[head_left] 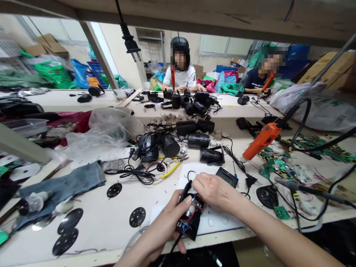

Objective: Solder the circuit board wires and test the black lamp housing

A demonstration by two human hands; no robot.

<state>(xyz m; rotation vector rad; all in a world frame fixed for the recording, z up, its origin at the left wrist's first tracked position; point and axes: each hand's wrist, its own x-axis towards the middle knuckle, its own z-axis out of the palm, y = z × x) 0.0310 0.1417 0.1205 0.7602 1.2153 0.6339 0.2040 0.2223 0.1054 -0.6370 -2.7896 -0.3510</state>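
An opened black housing (191, 218), with a silvery round part and red and blue wires showing inside, is held over the table's front edge. My left hand (174, 215) is wrapped around its left side, thumb on top. The bent fingers of my right hand (208, 189) press at the housing's upper end; whatever is between their tips is hidden. Beneath both hands lies a white sheet (217, 222). Just beyond my right hand sits a black rectangular frame (226, 177), beside a small screwdriver (234, 170).
An orange electric screwdriver (261, 141) hangs at the right, above green circuit boards (282, 212). A soldering iron (294, 185) juts in from the right. Yellow-handled cutters (171, 170), black discs (137, 217) and black housings (198, 141) lie about. Two people sit across the table.
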